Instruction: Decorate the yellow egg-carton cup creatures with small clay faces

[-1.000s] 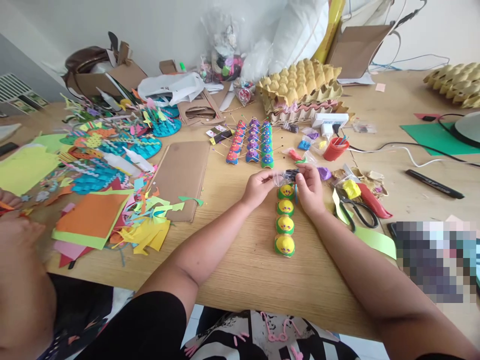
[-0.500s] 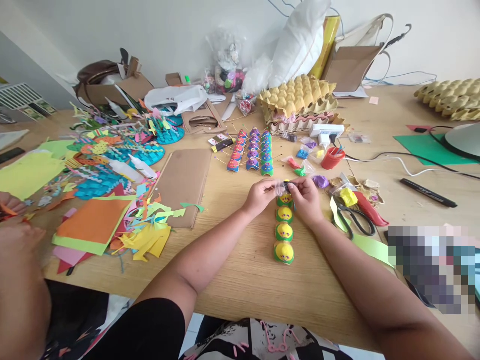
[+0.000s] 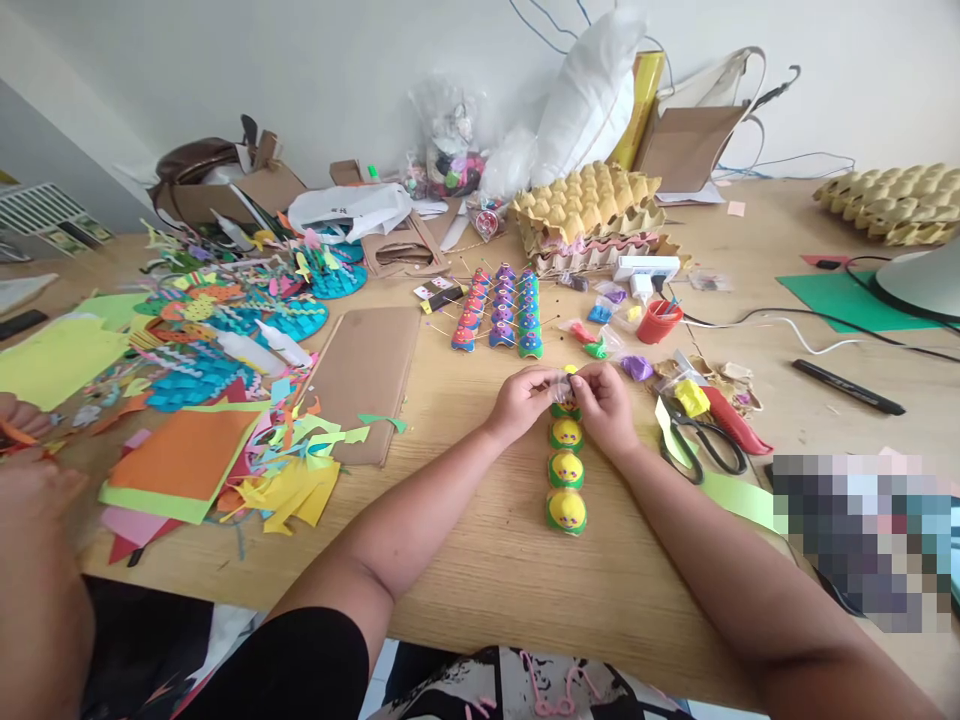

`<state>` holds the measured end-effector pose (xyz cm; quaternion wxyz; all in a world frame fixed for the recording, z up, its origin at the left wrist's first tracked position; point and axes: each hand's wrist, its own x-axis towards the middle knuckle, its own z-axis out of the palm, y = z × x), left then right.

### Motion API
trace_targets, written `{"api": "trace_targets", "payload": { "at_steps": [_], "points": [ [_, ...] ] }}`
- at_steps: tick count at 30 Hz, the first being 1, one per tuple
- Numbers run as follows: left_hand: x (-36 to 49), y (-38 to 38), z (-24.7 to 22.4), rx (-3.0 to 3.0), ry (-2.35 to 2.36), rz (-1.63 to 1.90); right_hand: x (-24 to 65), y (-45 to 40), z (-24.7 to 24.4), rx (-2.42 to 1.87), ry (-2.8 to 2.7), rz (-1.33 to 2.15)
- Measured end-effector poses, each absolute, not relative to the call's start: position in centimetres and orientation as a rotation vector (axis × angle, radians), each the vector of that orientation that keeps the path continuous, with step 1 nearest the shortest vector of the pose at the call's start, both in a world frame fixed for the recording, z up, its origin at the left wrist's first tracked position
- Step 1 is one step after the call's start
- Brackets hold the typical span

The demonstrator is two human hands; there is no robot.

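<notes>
My left hand (image 3: 523,402) pinches a small clear plastic bag (image 3: 559,388) above the far end of a row of yellow and green egg-carton bumps (image 3: 566,470) with little drawn faces. Pressed against the same bag from the right is my right hand (image 3: 604,402), its fingers closed on a small dark piece (image 3: 571,379) at the bag's edge. The two hands nearly touch and hide part of the far bumps. Beyond them stand three painted egg-carton strips (image 3: 502,312) in red, purple and green-blue, with thin sticks poking out.
Scissors (image 3: 709,445), a red cup (image 3: 660,321), clay packets and a black marker (image 3: 847,387) lie right. Left are cardboard (image 3: 364,385), paper scraps, glue bottles and blue woven crafts. Egg trays (image 3: 585,205) stand behind. Another person's hands (image 3: 34,460) work at far left.
The whole view has shifted slightly. Both hands stay together at the small bag, with the fingers turned a little. The yellow and green row remains in place.
</notes>
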<state>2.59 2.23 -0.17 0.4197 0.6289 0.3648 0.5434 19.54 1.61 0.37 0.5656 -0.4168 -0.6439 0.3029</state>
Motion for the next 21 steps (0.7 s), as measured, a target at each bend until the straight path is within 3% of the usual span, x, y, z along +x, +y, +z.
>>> {"api": "trace_targets", "payload": {
  "at_steps": [7,21],
  "points": [
    [2.25,2.43,-0.24,1.451,0.965,1.381,20.06,1.48,0.48,-0.953,-1.708,0.606],
    [2.54,2.32,-0.05,1.557,0.921,1.381,19.82,1.9,0.69,-1.013,-1.398,0.868]
  ]
}}
